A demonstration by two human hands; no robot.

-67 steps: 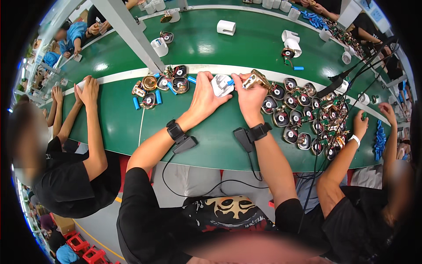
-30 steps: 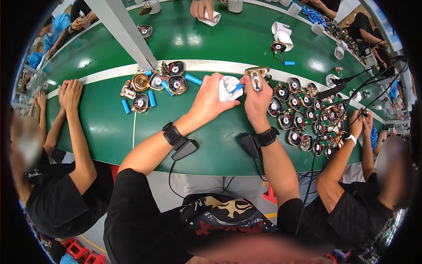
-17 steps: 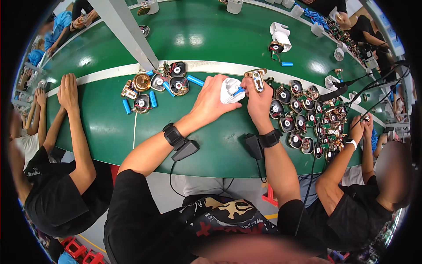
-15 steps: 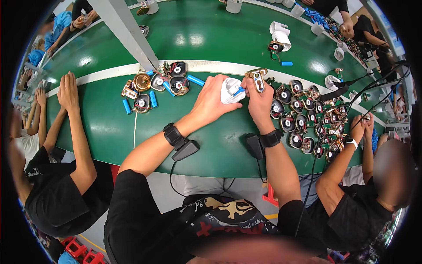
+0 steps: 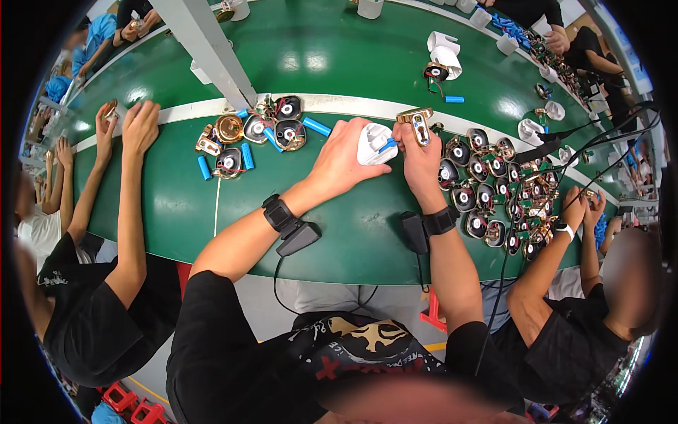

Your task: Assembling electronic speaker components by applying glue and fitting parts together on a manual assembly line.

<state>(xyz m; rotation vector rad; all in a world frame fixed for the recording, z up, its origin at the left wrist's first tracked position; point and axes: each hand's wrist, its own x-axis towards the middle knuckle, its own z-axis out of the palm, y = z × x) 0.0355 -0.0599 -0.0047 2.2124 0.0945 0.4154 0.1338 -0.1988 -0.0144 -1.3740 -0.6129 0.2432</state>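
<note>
My left hand [image 5: 337, 159] is closed round a white plastic housing [image 5: 368, 150], its hollow side facing up. A blue cylindrical battery [image 5: 388, 145] sits partly inside the housing, its outer end close to the right fingers. In my right hand [image 5: 422, 169] is a gold-rimmed cover [image 5: 415, 116] with a pale inner plate, held between thumb and fingers beside the housing. Whether the right fingertips also touch the battery is hard to see. Both hands are above the green table [image 5: 339, 233], almost touching each other.
Speaker assemblies [image 5: 487, 191] with wires crowd the right; a smaller group [image 5: 229, 161] with blue batteries lies left. A grey post [image 5: 205, 53] rises beyond it. White housings [image 5: 445, 53] stand farther back. Black cables [image 5: 586, 138] hang at right. Co-workers' arms [image 5: 131, 205] flank me.
My hands keep almost the same place and hold. At left, the co-worker's hands have moved apart and a small part shows in one. The view has shifted slightly.
</note>
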